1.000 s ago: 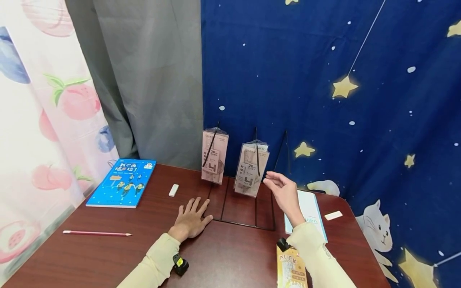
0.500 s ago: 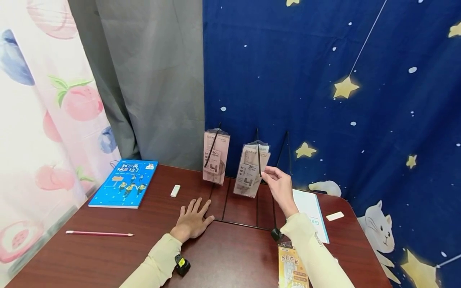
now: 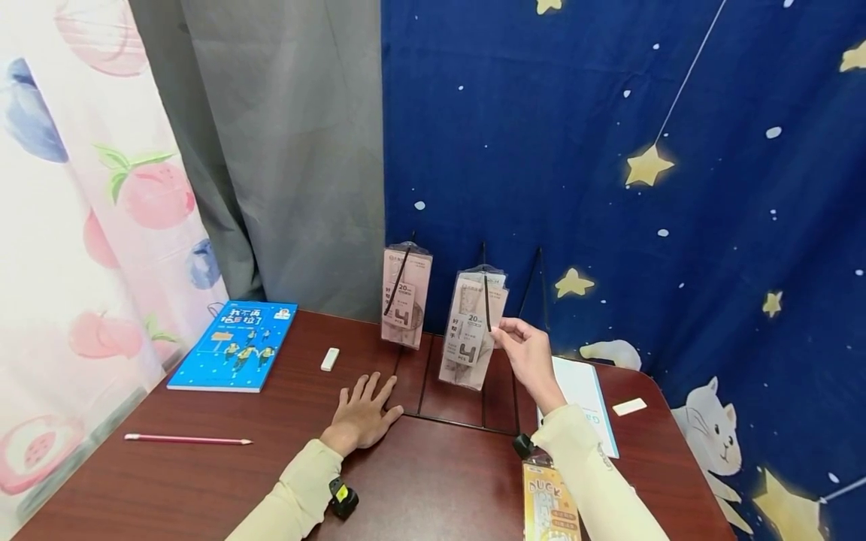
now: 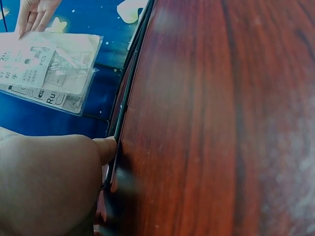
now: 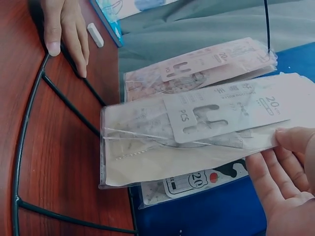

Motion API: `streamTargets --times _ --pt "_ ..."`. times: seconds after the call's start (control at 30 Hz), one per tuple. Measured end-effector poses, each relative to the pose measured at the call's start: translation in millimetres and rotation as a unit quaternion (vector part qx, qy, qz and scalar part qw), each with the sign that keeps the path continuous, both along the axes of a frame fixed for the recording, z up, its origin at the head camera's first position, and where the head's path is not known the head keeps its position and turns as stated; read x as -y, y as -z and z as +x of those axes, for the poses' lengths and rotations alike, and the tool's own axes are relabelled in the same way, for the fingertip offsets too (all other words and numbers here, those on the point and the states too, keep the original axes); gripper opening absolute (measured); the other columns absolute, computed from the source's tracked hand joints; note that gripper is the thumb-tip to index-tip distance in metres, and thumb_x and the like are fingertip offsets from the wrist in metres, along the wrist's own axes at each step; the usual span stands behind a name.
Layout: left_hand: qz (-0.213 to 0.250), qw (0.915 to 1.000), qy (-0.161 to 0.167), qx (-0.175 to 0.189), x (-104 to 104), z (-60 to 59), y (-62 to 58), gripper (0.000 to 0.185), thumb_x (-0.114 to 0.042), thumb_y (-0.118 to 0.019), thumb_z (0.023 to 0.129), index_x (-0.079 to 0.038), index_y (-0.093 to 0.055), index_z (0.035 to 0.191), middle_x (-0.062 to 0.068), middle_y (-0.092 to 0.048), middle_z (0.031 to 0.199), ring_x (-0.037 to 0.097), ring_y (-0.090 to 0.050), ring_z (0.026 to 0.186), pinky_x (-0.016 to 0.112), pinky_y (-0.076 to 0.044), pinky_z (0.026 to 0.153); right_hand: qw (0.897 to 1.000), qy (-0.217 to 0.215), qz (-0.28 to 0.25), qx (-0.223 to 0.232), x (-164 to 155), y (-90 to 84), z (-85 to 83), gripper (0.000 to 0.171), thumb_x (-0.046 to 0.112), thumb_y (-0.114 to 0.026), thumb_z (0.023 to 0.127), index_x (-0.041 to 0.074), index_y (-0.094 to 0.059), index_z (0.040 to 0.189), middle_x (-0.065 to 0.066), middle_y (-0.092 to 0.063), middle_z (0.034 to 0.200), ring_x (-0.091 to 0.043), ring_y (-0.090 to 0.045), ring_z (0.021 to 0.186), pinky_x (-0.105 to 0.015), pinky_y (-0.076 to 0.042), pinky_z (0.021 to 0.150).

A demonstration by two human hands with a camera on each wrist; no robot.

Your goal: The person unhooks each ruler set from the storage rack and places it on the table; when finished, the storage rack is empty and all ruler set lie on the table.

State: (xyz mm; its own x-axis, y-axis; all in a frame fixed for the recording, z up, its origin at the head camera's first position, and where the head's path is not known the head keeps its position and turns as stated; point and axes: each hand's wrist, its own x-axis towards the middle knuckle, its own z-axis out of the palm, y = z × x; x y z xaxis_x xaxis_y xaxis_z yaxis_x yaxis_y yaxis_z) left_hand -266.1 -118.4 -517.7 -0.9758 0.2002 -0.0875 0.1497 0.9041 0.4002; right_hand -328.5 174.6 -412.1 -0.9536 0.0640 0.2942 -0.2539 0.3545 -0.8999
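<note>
My right hand (image 3: 526, 353) pinches the right edge of a clear ruler set packet (image 3: 467, 349) between thumb and fingers. The packet hangs at the middle hook of a black wire rack (image 3: 449, 421), in front of another packet (image 5: 167, 189) that is mostly covered. Its card reads 20 cm and 4 PCS, plainest in the right wrist view. To its left, a pink ruler set packet (image 3: 404, 300) hangs on the rack's left hook. My left hand (image 3: 361, 417) rests palm down with fingers spread on the table, thumb at the rack's front base wire.
A third hook (image 3: 537, 278) rises at the rack's right. Rightward lie a white booklet (image 3: 587, 391) and a white eraser (image 3: 629, 406); a yellow DUCK packet (image 3: 549, 500) is nearer. A blue book (image 3: 233, 346), another eraser (image 3: 329, 359) and a pencil (image 3: 188, 439) lie left. Curtains hang behind.
My right hand has moved left from beside the packet and taken its edge. The front packet now hangs lower and nearer, apart from the one behind. My left hand stays put.
</note>
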Motion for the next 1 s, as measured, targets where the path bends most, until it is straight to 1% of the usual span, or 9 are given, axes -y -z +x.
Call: streamTargets --times 0.07,0.27,0.47,0.57,0.6,0.67,0.8,0.9,1.0 --pt "-0.003 1.0 -0.001 -0.002 0.2 -0.4 0.0 0.061 -0.043 -0.044 0.11 -0.016 -0.033 0.164 0.019 -0.026 0.17 0.043 -0.021 0.158 0.071 -0.015 0.123 1.0 -0.004 0.008 0.0 -0.8 -0.8 2.3 0.02 0.017 -0.078 0.094 0.002 -0.077 0.107 -0.016 -0.08 0.098 -0.026 -0.077 0.083 -0.016 -0.057 0.073" --pt "-0.005 1.0 -0.001 -0.004 0.3 -0.6 0.3 0.062 -0.044 -0.044 0.11 -0.016 -0.033 0.164 0.02 -0.026 0.17 0.044 -0.021 0.158 0.072 -0.016 0.123 1.0 -0.011 0.018 0.003 -3.1 -1.5 9.8 0.025 0.024 -0.079 0.094 0.003 -0.076 0.107 -0.014 -0.081 0.098 -0.009 -0.075 0.078 -0.015 -0.056 0.074" --pt "-0.007 1.0 0.001 -0.004 0.2 -0.9 1.6 0.062 -0.044 -0.044 0.11 -0.015 -0.033 0.164 0.02 -0.026 0.17 0.044 -0.021 0.158 0.072 -0.016 0.123 1.0 -0.02 0.01 0.015 -6.4 -0.6 19.5 0.027 0.027 -0.079 0.094 0.005 -0.077 0.109 -0.016 -0.08 0.102 -0.009 -0.075 0.08 -0.021 -0.059 0.079" --pt "-0.007 1.0 0.0 -0.003 0.1 -0.7 1.7 0.062 -0.043 -0.044 0.11 -0.015 -0.033 0.164 0.02 -0.026 0.17 0.044 -0.021 0.158 0.072 -0.016 0.123 0.999 -0.018 0.014 0.028 -8.6 0.3 24.2 0.028 0.03 -0.078 0.094 0.006 -0.077 0.11 -0.014 -0.08 0.106 -0.005 -0.073 0.082 -0.019 -0.058 0.08" --pt "-0.006 1.0 0.0 -0.003 0.1 -0.7 1.8 0.062 -0.043 -0.044 0.11 -0.015 -0.033 0.164 0.02 -0.026 0.17 0.044 -0.021 0.158 0.072 -0.016 0.123 0.999 -0.015 0.018 0.035 -7.7 -2.9 28.0 0.027 0.028 -0.078 0.095 0.006 -0.077 0.111 -0.014 -0.08 0.107 -0.005 -0.073 0.082 -0.018 -0.058 0.079" --pt "-0.005 1.0 -0.001 -0.002 0.2 -0.9 1.9 0.062 -0.044 -0.044 0.11 -0.016 -0.032 0.164 0.02 -0.026 0.17 0.044 -0.021 0.158 0.072 -0.015 0.123 0.999 -0.012 0.026 0.043 -7.7 -4.7 31.8 0.026 0.025 -0.077 0.096 0.005 -0.077 0.112 -0.015 -0.079 0.107 -0.01 -0.075 0.085 -0.016 -0.056 0.079" --pt "-0.003 1.0 -0.002 -0.002 0.1 -2.2 3.0 0.062 -0.044 -0.044 0.11 -0.016 -0.032 0.164 0.02 -0.025 0.171 0.044 -0.02 0.158 0.072 -0.015 0.123 0.998 -0.016 0.032 0.043 -8.7 -5.9 38.3 0.024 0.023 -0.076 0.096 0.003 -0.076 0.111 -0.016 -0.079 0.107 -0.012 -0.075 0.086 -0.014 -0.055 0.078" --pt "-0.003 1.0 -0.002 -0.003 -0.2 -2.3 3.1 0.062 -0.044 -0.044 0.11 -0.016 -0.032 0.164 0.02 -0.026 0.17 0.044 -0.02 0.158 0.072 -0.015 0.123 0.999 -0.022 0.028 0.037 -12.3 -0.2 40.5 0.026 0.026 -0.078 0.095 0.004 -0.076 0.109 -0.015 -0.079 0.107 -0.005 -0.073 0.084 -0.014 -0.056 0.079" --pt "-0.004 1.0 -0.003 -0.004 -0.2 -2.2 3.7 0.062 -0.044 -0.045 0.11 -0.016 -0.033 0.164 0.02 -0.026 0.17 0.044 -0.021 0.158 0.072 -0.015 0.123 0.999 -0.024 0.023 0.04 -13.2 0.7 46.1 0.025 0.025 -0.078 0.095 0.004 -0.076 0.109 -0.015 -0.078 0.106 -0.002 -0.072 0.084 -0.015 -0.056 0.079"
